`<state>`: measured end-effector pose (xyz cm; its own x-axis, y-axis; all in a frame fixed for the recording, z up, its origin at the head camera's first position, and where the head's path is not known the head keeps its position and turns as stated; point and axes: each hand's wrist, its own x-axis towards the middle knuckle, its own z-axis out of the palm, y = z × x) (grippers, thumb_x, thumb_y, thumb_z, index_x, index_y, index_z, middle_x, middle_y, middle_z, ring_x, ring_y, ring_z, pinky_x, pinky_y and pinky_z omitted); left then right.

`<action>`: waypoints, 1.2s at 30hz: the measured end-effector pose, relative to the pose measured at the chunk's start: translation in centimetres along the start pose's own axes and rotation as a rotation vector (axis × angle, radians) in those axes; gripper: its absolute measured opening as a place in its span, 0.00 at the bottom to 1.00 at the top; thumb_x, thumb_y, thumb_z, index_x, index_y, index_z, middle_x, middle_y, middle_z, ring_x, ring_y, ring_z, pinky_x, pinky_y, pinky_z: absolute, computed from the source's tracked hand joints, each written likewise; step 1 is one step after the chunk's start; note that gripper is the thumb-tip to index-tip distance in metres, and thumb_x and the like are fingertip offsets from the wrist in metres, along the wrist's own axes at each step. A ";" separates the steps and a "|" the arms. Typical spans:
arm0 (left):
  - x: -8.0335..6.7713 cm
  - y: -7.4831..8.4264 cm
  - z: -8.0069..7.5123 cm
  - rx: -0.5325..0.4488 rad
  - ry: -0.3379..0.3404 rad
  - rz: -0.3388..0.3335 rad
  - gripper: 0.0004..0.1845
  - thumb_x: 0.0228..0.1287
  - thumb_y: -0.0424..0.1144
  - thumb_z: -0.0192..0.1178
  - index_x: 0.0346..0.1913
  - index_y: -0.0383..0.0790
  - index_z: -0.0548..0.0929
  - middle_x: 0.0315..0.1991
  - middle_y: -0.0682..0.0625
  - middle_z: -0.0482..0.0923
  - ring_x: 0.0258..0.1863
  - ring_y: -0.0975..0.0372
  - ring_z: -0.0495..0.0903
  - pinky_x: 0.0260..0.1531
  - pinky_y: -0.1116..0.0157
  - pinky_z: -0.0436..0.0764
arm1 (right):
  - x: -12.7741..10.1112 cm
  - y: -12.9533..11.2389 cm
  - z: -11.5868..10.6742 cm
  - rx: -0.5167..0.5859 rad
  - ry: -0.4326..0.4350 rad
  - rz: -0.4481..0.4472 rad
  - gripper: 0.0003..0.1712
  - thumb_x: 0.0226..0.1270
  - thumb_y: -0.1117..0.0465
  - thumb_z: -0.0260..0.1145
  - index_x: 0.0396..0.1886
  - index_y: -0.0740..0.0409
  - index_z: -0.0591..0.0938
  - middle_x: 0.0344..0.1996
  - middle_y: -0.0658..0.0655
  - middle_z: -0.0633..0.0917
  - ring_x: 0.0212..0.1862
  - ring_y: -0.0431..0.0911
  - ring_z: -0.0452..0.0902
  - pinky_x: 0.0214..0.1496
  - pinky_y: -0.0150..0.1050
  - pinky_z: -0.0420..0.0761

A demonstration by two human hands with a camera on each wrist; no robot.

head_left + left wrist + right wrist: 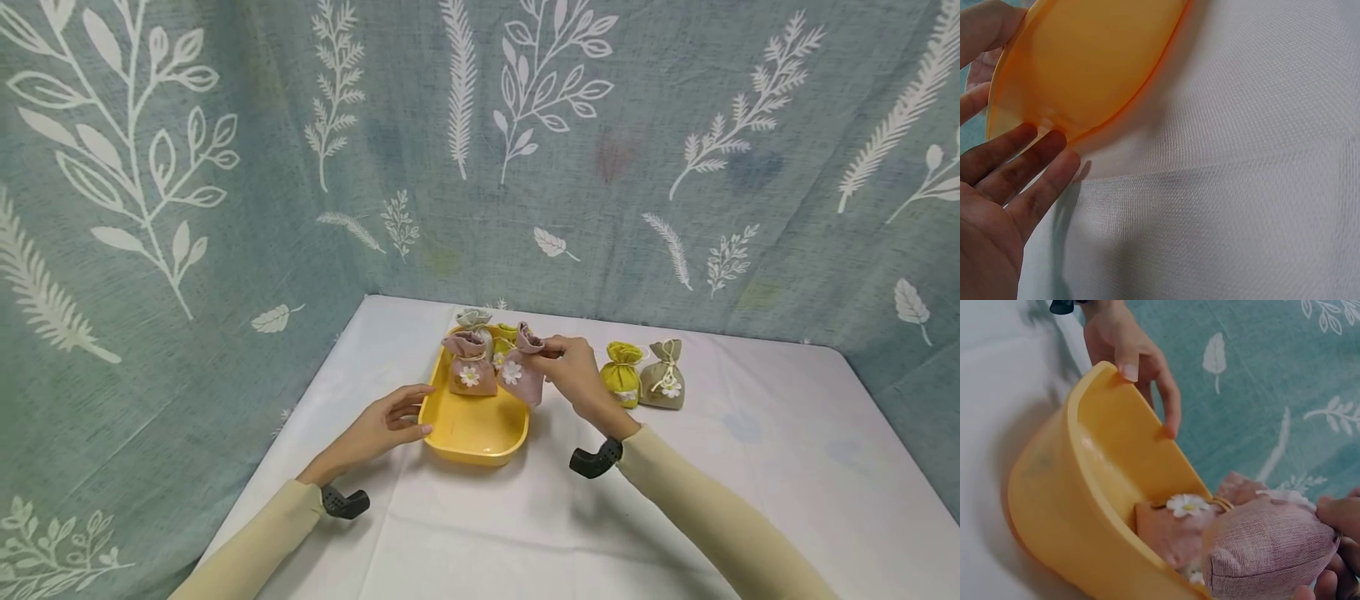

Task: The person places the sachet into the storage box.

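A yellow tray (472, 433) lies on the white table and holds several small drawstring sachets. My left hand (390, 425) rests against the tray's left rim (1029, 128) with straight fingers (1019, 169). My right hand (573, 371) pinches the gathered top of a pink sachet with a white daisy (520, 375), which hangs over the tray's right edge. In the right wrist view this pink sachet (1269, 550) sits just above the tray wall (1072, 506), beside another pink daisy sachet (1175, 528). That second pink sachet (471, 367) stands upright in the tray.
A yellow-green sachet (622, 375) and a beige sachet (663, 375) stand on the table right of the tray. A grey sachet (475, 321) sits at the tray's far end. A leaf-patterned teal curtain (480, 150) encloses the table at the back and left.
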<state>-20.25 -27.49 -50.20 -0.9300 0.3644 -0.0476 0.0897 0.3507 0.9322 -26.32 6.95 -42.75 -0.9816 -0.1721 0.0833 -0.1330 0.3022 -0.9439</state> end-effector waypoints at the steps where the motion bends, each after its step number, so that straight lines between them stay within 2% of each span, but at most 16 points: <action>1: 0.0 0.0 0.0 -0.004 -0.003 0.001 0.39 0.66 0.46 0.72 0.77 0.49 0.67 0.69 0.43 0.73 0.66 0.51 0.75 0.65 0.57 0.78 | 0.0 0.0 0.2 0.001 0.006 0.016 0.13 0.63 0.54 0.78 0.44 0.55 0.92 0.40 0.54 0.88 0.40 0.49 0.79 0.39 0.45 0.85; 6: -0.1 0.1 -0.1 -0.008 -0.015 0.014 0.39 0.67 0.46 0.72 0.77 0.48 0.67 0.69 0.41 0.72 0.66 0.49 0.75 0.66 0.53 0.77 | 0.3 0.0 1.3 0.015 0.051 0.073 0.18 0.62 0.51 0.79 0.49 0.54 0.92 0.42 0.53 0.90 0.40 0.47 0.83 0.37 0.39 0.86; 9: -0.1 0.1 0.0 -0.005 -0.013 0.015 0.39 0.67 0.46 0.72 0.77 0.48 0.67 0.69 0.40 0.72 0.66 0.48 0.74 0.67 0.52 0.76 | 0.5 0.5 1.8 -0.006 0.083 0.050 0.16 0.63 0.52 0.78 0.48 0.53 0.92 0.38 0.53 0.91 0.37 0.45 0.85 0.36 0.42 0.88; 14: -0.1 -0.1 0.0 -0.004 -0.008 0.012 0.39 0.67 0.46 0.72 0.77 0.48 0.67 0.69 0.41 0.72 0.66 0.49 0.75 0.66 0.53 0.77 | 0.4 1.3 2.6 -0.197 0.087 -0.053 0.10 0.64 0.58 0.75 0.43 0.56 0.92 0.30 0.51 0.90 0.30 0.43 0.84 0.32 0.40 0.88; 16: -0.1 -0.1 0.0 -0.004 -0.008 0.012 0.39 0.67 0.46 0.72 0.77 0.48 0.67 0.69 0.41 0.72 0.66 0.48 0.74 0.67 0.53 0.76 | 0.3 1.5 2.8 -0.274 0.062 -0.088 0.09 0.64 0.60 0.74 0.42 0.56 0.92 0.29 0.51 0.90 0.31 0.42 0.84 0.32 0.36 0.86; 19: -0.1 0.0 0.0 -0.005 -0.008 0.012 0.39 0.67 0.46 0.72 0.77 0.48 0.67 0.69 0.40 0.72 0.66 0.48 0.75 0.67 0.52 0.76 | 0.2 1.6 2.7 -0.342 0.006 -0.141 0.11 0.64 0.62 0.75 0.46 0.57 0.91 0.33 0.51 0.90 0.35 0.43 0.85 0.36 0.37 0.86; 23: -0.1 0.1 0.1 0.000 -0.009 0.014 0.39 0.67 0.45 0.72 0.77 0.46 0.66 0.69 0.40 0.72 0.66 0.49 0.75 0.66 0.54 0.77 | 0.1 1.8 1.8 -0.398 -0.059 -0.194 0.16 0.63 0.61 0.78 0.50 0.58 0.90 0.35 0.52 0.91 0.39 0.45 0.86 0.40 0.40 0.87; 27: 0.0 0.0 0.1 0.000 -0.008 0.013 0.39 0.67 0.44 0.72 0.77 0.46 0.66 0.69 0.41 0.72 0.65 0.51 0.76 0.64 0.57 0.79 | -0.3 1.9 0.1 -0.401 -0.095 -0.195 0.22 0.61 0.57 0.80 0.53 0.59 0.89 0.36 0.52 0.90 0.39 0.46 0.86 0.39 0.40 0.87; 36: 0.0 -0.2 0.1 0.035 0.017 0.001 0.38 0.65 0.48 0.73 0.75 0.55 0.69 0.68 0.44 0.73 0.65 0.52 0.76 0.64 0.56 0.79 | -2.2 2.2 -4.3 -0.430 -0.052 -0.207 0.20 0.62 0.52 0.79 0.53 0.52 0.89 0.40 0.52 0.88 0.41 0.46 0.84 0.38 0.41 0.86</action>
<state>-20.28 -27.49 -50.45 -0.9357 0.3506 -0.0403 0.1028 0.3799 0.9193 -25.07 12.01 -43.66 -0.9218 -0.3131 0.2285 -0.3801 0.6150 -0.6908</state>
